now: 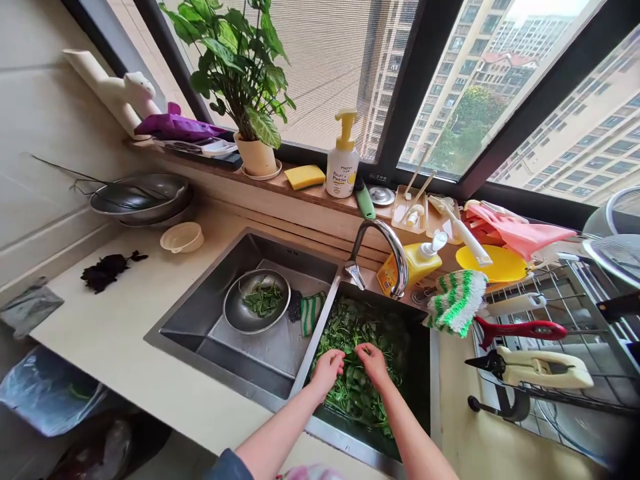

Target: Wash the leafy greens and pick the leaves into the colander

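Observation:
Both of my hands are over the right sink basin [436, 393], above a mass of loose leafy greens [357, 400] that fills much of it. My left hand [327, 373] is closed, its fingers curled in a pinch at the greens. Just to its right, my right hand [373, 363] pinches at the same greens with thumb and fingertips. The hands are a small gap apart, and the piece between their fingertips is too small to see clearly. In the left basin [200, 337], a metal bowl [245, 320] holds picked green pieces [263, 299].
A chrome faucet [383, 227] arches over the right basin. A green-striped cloth [313, 313] lies beside the bowl. Pruning shears [545, 368] and a red-handled peeler [530, 330] lie at the dish rack on the right. A cream bowl [182, 238] sits on the left counter.

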Demonstrator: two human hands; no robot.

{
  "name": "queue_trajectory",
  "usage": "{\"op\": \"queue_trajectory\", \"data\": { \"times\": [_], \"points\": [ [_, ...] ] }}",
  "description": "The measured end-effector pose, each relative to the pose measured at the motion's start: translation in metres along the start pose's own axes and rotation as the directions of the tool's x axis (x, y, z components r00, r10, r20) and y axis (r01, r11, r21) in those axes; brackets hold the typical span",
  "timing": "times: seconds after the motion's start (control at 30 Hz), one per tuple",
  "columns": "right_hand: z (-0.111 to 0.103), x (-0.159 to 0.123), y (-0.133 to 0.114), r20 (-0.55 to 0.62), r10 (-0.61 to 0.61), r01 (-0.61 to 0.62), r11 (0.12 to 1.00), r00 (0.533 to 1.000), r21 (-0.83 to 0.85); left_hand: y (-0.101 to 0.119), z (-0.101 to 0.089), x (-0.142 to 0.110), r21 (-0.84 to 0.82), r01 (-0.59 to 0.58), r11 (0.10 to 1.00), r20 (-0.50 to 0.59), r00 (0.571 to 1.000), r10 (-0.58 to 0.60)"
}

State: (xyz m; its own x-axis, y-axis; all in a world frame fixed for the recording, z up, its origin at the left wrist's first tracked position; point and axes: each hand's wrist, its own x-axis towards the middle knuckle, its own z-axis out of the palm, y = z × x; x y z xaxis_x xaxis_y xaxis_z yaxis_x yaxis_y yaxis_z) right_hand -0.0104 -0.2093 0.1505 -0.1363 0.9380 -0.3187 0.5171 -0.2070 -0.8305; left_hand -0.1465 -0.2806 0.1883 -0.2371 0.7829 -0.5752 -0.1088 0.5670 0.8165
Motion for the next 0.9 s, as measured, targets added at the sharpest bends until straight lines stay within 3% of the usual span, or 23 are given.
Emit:
{"op": "queue_trajectory", "data": {
  "times": [0.1, 0.17, 0.23, 0.33, 0.43, 0.57, 0.67, 0.8, 0.9],
  "points": [
    [-0.008, -0.029, -0.015, -0.029, -0.04, 0.045, 0.981, 0.999, 0.191, 0.013, 0.007, -0.001, 0.054, -0.229, 0.972, 0.047, 0.973, 0.227],
    [-0.006, -0.048, -0.023, -0.028, -0.06, 0.065, 0.969, 0.998, 0.24, 0.016, 0.011, -0.005, 0.05, -0.275, 0.96, 0.092, 0.958, 0.27],
    [0.0, -0.063, -0.026, 0.008, -0.085, 0.081, 0.963, 0.996, 0.257, 0.013, 0.011, -0.011, 0.036, -0.225, 0.974, 0.114, 0.969, 0.22],
    [0.009, -0.078, -0.025, 0.084, -0.093, 0.068, 0.961, 0.992, 0.266, 0.004, 0.004, -0.019, -0.004, -0.047, 0.999, 0.098, 0.994, 0.048],
    [0.009, -0.083, -0.019, 0.08, -0.056, 0.035, 0.97, 0.995, 0.241, -0.004, -0.007, -0.027, -0.042, 0.058, 0.997, 0.048, 0.997, -0.056],
    [-0.006, -0.078, -0.005, 0.001, -0.035, 0.034, 0.984, 0.999, 0.177, -0.004, -0.019, -0.039, -0.017, -0.013, 1.0, -0.038, 0.999, 0.013],
    [-0.015, -0.065, 0.007, 0.004, -0.043, 0.042, 0.995, 0.999, 0.086, -0.001, -0.022, -0.046, -0.026, -0.095, 0.995, -0.101, 0.991, 0.092],
    [-0.018, -0.033, 0.008, 0.045, -0.021, 0.028, 0.986, 0.999, -0.163, 0.001, -0.022, -0.052, -0.023, -0.138, 0.99, -0.141, 0.981, 0.133],
    [-0.014, -0.003, -0.004, 0.093, 0.025, 0.015, 0.916, 0.995, -0.4, 0.001, -0.021, -0.054, -0.029, -0.127, 0.991, -0.122, 0.985, 0.123]
  ]
}}
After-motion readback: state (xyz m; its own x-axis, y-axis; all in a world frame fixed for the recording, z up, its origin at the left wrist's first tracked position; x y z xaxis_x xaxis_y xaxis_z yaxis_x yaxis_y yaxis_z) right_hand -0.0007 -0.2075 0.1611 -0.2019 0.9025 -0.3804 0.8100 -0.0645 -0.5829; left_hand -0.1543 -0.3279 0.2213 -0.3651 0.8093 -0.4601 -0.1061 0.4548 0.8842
